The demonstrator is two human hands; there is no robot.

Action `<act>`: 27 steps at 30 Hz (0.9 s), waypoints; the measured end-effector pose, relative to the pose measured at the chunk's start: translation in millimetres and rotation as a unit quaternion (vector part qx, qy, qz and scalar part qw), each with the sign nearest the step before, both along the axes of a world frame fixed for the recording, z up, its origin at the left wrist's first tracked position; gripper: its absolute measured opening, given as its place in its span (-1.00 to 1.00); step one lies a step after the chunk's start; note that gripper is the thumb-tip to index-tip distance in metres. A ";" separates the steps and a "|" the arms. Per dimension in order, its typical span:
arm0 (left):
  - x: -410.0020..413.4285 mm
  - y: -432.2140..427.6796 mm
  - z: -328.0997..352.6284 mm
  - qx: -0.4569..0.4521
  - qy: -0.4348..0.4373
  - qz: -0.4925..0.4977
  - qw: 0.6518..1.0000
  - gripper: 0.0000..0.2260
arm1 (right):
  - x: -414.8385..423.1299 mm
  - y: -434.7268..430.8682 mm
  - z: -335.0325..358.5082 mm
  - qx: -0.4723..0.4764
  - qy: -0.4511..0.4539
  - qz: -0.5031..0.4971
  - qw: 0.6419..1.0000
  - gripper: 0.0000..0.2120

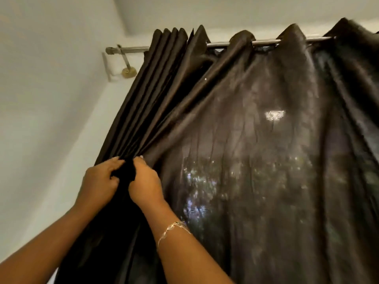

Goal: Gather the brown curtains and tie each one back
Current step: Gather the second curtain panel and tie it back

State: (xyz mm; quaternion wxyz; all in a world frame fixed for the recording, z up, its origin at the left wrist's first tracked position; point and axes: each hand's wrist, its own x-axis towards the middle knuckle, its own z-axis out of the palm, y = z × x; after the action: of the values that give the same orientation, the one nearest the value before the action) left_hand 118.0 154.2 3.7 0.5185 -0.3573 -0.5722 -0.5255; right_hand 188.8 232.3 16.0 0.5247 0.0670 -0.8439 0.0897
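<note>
At the left end of the rod (218, 44), beside the white wall (41, 103), both my hands clutch the gathered brown curtain (246, 144).

Watching through the head camera, I see my left hand (99, 181) curled tight round the bunched pleats, thumb and fingers closed on the dark cloth. My right hand (146, 182) is just beside it, its fingers hooked into the same bundle from the other side, so the two hands almost touch. From this grip the pleats fan upward and pack close together near the wall bracket (128, 67). The rest of the curtain hangs spread out to the right along the rod, with light speckling through the fabric. A thin bracelet (173, 228) sits on my right wrist.
</note>
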 end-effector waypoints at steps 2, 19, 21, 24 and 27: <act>11.1 14.6 -0.5 -0.032 0.024 -0.016 0.999 -0.62 | 6.9 17.1 -15.5 -0.003 0.049 -0.018 0.999 -0.48; 117.6 109.5 0.6 -0.014 -0.036 -0.122 0.992 -0.54 | 152.6 136.1 -21.4 -0.010 0.188 -0.073 0.979 -0.61; 124.5 110.8 1.6 -0.017 -0.069 -0.121 0.990 -0.51 | 169.3 146.7 -12.2 0.010 0.245 -0.142 0.959 -0.66; 127.9 111.1 3.6 -0.042 -0.098 -0.087 0.990 -0.43 | 190.3 161.9 1.6 0.021 0.295 -0.226 0.928 -0.58; 130.4 109.1 4.9 -0.029 -0.088 -0.021 0.995 -0.46 | 203.2 171.8 13.2 -0.027 0.288 -0.290 0.912 -0.39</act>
State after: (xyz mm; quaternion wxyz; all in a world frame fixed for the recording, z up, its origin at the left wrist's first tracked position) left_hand 248.4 263.3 8.6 0.4442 -0.3369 -0.6228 -0.5489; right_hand 392.0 404.1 29.2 0.7497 -0.1720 -0.6355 -0.0673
